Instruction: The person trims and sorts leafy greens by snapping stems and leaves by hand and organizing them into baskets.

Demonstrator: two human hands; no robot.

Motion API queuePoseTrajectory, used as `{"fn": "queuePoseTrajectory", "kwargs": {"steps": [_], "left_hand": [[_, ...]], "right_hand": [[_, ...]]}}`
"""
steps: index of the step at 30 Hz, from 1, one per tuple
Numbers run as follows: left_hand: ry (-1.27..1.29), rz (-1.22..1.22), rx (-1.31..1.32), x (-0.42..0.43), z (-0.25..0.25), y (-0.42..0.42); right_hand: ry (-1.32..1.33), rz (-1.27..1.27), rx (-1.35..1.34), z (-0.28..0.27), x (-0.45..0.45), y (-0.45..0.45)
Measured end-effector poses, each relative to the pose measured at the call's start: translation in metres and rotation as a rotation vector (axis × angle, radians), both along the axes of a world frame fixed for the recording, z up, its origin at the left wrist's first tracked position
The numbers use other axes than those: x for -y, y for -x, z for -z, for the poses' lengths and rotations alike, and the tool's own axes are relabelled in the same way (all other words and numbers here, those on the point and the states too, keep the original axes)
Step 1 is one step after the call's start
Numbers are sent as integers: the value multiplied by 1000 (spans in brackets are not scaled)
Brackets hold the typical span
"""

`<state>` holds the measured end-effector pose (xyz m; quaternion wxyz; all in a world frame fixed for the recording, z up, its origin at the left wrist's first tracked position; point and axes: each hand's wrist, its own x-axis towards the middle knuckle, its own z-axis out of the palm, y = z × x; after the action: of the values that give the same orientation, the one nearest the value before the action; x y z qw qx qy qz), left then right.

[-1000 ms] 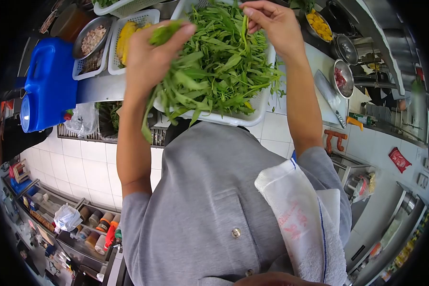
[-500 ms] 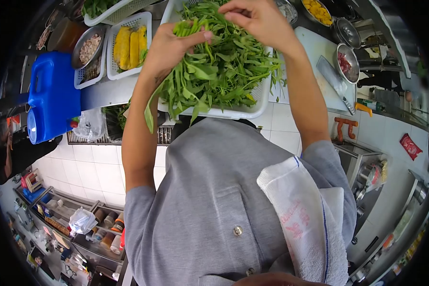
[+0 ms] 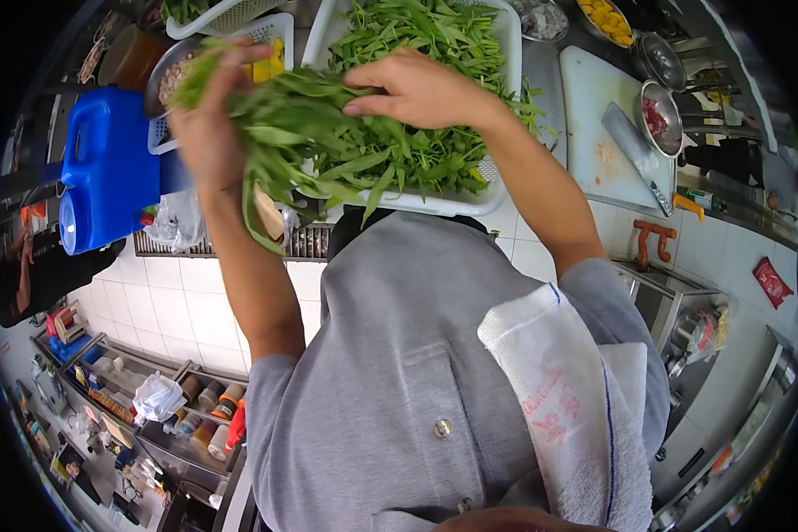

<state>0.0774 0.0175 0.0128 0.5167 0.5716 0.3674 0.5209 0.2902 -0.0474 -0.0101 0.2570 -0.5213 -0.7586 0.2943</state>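
Observation:
My left hand, smeared by motion, is closed round the stem end of a bunch of water spinach at the left. The bunch's long leaves spread toward the right and hang below the hand. My right hand has its fingers closed at the leafy side of the bunch, over a white plastic basket. More loose water spinach fills that basket, and some sprigs hang over its right side. The exact leaves between my right fingers are hard to make out.
A blue jug stands at left. Behind the left hand is a metal bowl of pale pieces. At right, a cleaver lies on a white cutting board beside a bowl of red meat. A person is at the far left.
My left hand has swung left with the bunch, away from above the basket. My right hand has come down and slightly left onto the leaves. The view has shifted a little.

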Motion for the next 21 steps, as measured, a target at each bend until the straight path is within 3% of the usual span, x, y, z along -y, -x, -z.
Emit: {"fn": "queuePoseTrajectory", "kwargs": {"steps": [3,4,5,7,8,10,11,13,15,17,21], "left_hand": [[-75,-222,33,-17,-1,66],[-118,-187,112,-20,1,88],[8,-78,323,-27,9,114],[99,101,476,-18,3,126],[103,91,477,-14,4,126],[38,-220,79,-1,-1,113],[39,-219,83,1,0,114],[13,-129,105,5,4,113],[20,-148,109,9,6,112],[19,-222,96,10,6,116],[39,-178,110,4,11,129]], "right_hand": [[141,-124,222,11,7,-25],[21,-11,281,20,14,-34],[-100,100,338,26,19,-38],[-119,98,377,25,26,-27],[-74,-72,337,27,30,-19],[-93,-369,394,35,44,-4],[-91,-369,398,48,47,-5],[-174,-263,665,74,47,-19],[-21,-216,683,77,20,-47],[42,-53,445,58,5,-76],[-183,29,104,-9,7,-93]]}}
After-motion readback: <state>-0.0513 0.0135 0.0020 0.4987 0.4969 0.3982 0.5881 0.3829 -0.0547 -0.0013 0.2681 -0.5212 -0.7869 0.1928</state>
